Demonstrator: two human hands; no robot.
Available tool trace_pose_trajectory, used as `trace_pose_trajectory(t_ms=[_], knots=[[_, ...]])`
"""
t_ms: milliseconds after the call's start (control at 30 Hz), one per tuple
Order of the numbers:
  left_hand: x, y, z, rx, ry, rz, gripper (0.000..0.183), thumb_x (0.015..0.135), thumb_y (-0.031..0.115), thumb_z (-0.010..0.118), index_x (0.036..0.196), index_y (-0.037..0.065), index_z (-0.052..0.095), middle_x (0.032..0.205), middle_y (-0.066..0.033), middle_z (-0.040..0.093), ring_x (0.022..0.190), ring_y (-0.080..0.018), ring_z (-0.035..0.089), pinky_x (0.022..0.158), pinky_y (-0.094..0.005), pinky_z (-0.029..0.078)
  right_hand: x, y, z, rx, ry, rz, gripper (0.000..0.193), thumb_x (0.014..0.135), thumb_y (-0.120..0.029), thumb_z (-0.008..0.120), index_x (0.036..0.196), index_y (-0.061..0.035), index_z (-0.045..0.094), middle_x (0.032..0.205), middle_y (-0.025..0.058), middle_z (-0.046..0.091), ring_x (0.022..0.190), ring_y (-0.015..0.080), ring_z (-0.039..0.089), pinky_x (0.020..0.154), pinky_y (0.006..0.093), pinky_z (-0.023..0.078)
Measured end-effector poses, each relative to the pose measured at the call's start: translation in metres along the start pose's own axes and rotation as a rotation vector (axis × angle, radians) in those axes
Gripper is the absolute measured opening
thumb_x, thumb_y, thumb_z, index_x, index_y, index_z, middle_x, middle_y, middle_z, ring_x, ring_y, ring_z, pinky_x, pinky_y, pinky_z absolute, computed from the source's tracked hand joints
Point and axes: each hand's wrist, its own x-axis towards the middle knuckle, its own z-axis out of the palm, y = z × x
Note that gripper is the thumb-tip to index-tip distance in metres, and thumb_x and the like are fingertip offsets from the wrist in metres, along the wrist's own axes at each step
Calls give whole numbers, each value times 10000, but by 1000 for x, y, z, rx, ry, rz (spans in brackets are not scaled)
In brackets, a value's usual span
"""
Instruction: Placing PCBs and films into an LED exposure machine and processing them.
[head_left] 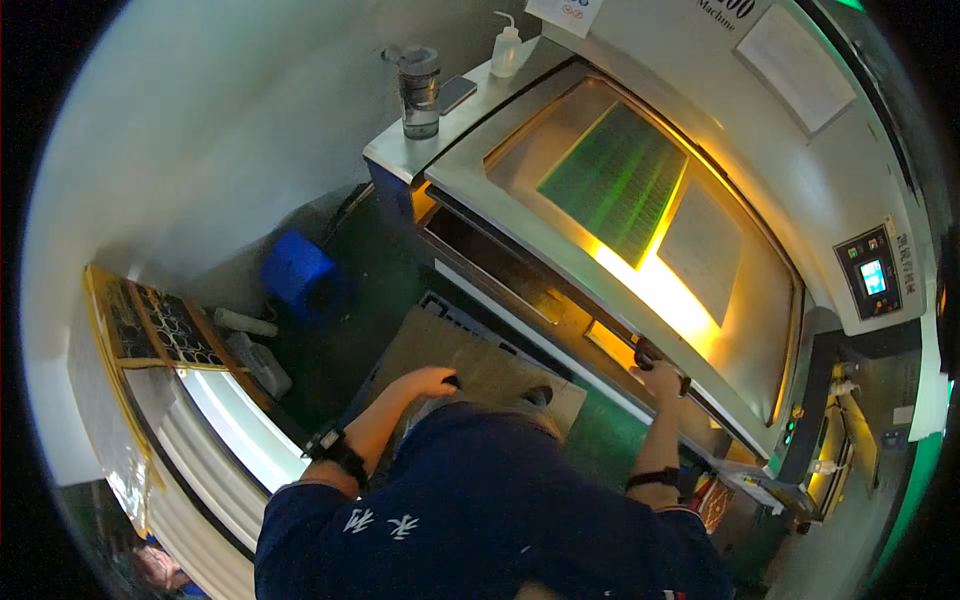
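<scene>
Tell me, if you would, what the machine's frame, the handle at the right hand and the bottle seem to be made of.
Frame: probably painted metal, smooth pale grey with crisp edges. Handle: plastic or coated metal; it looks plain black, too small to settle. Bottle: likely plastic, cloudy white and translucent, with a thin bent spout.

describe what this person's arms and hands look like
Short navy sleeves leave both forearms bare. The left carries a wide black strap with a boxy device; the right has a plain black band. Left grip and right grip appear ungloved.
</scene>
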Motion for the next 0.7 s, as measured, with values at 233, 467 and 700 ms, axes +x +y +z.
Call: trace_pose_trajectory(t_ms=[233,467,700], knots=[[103,219,-163,-192,46,346,721,909,332,615,1486,22,311,1499,-200,397,1360,-320,417,1104,-344,339,-99,-41,-167,-54,19,211,616,739,-531,762,1038,-1,669,1058,196,668,931,345,656,740,440,515],[95,404,-191,-1542,209,792,563,945,341,571,1434,135,381,1440,-113,445,1273,-265,468,1030,-489,400,-109,-24,-181,145,1103,13,409,741,-305,807,1048,-64,683,1038,143,686,957,302,641,852,427,486],[66,460,-250,-1723,-82,1200,735,947,636,222,1425,108,402,1485,-151,398,1382,-385,299,1147,-610,121,61,55,-82,211,762,-70,774,864,-365,689,1467,-47,321,1500,226,335,1413,410,274,1148,556,227]])
